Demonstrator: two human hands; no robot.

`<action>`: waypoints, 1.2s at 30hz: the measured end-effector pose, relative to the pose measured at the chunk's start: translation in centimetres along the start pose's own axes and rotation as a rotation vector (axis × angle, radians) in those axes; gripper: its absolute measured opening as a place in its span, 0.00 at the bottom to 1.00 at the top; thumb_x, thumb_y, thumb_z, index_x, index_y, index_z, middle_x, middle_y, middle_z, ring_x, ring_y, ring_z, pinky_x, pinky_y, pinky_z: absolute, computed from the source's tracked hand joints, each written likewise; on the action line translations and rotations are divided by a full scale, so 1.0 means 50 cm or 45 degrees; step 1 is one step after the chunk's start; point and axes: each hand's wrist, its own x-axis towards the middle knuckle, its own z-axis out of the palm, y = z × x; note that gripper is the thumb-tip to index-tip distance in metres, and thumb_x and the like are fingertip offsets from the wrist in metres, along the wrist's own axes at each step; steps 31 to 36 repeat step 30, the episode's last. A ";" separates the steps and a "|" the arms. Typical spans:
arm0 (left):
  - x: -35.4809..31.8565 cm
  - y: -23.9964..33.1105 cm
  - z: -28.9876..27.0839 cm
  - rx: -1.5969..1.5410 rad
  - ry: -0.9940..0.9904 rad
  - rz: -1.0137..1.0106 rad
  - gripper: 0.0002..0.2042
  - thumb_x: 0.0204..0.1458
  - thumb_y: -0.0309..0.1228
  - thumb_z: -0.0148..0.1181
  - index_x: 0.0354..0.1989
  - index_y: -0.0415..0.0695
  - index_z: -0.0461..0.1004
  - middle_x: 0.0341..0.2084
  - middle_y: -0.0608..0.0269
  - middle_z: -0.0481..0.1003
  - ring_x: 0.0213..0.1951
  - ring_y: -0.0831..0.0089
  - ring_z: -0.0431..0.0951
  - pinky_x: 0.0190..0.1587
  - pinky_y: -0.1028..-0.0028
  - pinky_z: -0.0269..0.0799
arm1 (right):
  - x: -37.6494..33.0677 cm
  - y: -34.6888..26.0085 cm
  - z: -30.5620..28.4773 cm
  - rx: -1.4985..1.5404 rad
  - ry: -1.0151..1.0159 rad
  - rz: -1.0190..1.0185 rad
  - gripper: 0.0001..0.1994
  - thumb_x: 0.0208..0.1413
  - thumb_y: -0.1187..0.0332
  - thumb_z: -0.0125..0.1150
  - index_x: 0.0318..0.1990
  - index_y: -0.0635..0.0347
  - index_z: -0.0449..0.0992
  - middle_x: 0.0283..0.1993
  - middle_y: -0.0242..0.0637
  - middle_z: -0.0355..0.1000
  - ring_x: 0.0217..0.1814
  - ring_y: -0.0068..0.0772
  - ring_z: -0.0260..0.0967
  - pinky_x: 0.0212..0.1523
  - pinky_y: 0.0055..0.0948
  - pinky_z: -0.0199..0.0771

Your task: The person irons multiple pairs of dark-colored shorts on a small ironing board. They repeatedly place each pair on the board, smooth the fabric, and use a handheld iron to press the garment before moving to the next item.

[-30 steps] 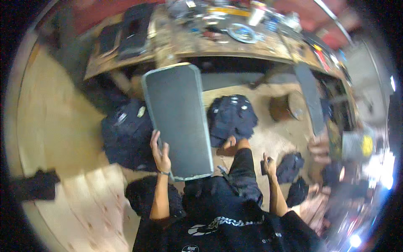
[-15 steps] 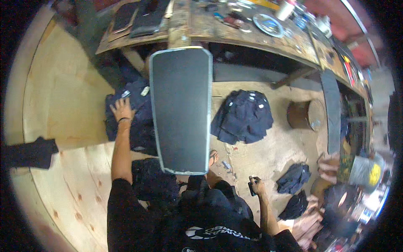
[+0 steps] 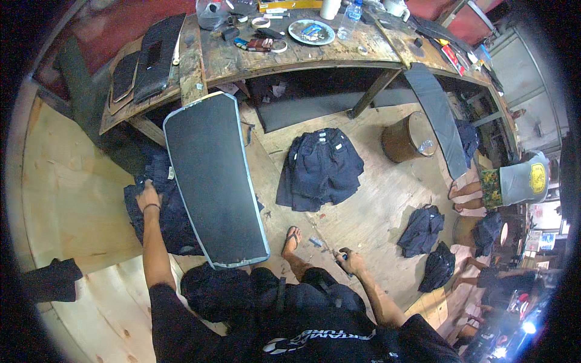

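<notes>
My left hand (image 3: 148, 196) is closed on a fold of a dark navy garment (image 3: 158, 221), pinching the cloth near its upper end. That garment lies in a pile to the left of a long padded board (image 3: 212, 175), dark grey with a pale edge, which covers part of the pile. Low on the right, my right hand (image 3: 352, 262) is curled round a small dark object with a bluish part; the fingers hide most of it, so its kind is unclear. Beyond the board, a stack of navy shorts (image 3: 321, 172) lies flat on the floor, touched by neither hand.
A worn wooden table (image 3: 242, 63) spans the far side, bearing a plate (image 3: 311, 32), a bottle (image 3: 350, 21) and tape rolls. A brown drum-shaped stool (image 3: 407, 138) stands at the right. Dark cloth bundles (image 3: 422, 231) lie nearer. Several people sit or stand at far right.
My left hand has gone from lying spread on the garment to gripping a fold of it. My right hand still holds the small object. The view has shifted, moving the board leftward in it.
</notes>
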 end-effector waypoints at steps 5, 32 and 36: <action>-0.389 0.099 0.131 -0.409 -0.154 0.630 0.28 0.64 0.50 0.54 0.65 0.44 0.70 0.51 0.43 0.79 0.52 0.43 0.79 0.56 0.50 0.72 | -0.078 -0.131 0.011 -0.176 -0.019 -0.598 0.27 0.63 0.57 0.55 0.69 0.50 0.67 0.52 0.57 0.79 0.49 0.66 0.78 0.53 0.56 0.79; -0.232 0.262 -0.328 -1.046 0.892 1.193 0.13 0.58 0.45 0.68 0.40 0.48 0.82 0.44 0.57 0.75 0.48 0.55 0.75 0.54 0.53 0.74 | 0.231 -0.730 -0.272 -0.007 0.685 -0.827 0.32 0.66 0.45 0.57 0.71 0.52 0.65 0.56 0.60 0.77 0.58 0.64 0.76 0.59 0.56 0.75; -0.232 0.262 -0.328 -1.046 0.892 1.193 0.13 0.58 0.45 0.68 0.40 0.48 0.82 0.44 0.57 0.75 0.48 0.55 0.75 0.54 0.53 0.74 | 0.231 -0.730 -0.272 -0.007 0.685 -0.827 0.32 0.66 0.45 0.57 0.71 0.52 0.65 0.56 0.60 0.77 0.58 0.64 0.76 0.59 0.56 0.75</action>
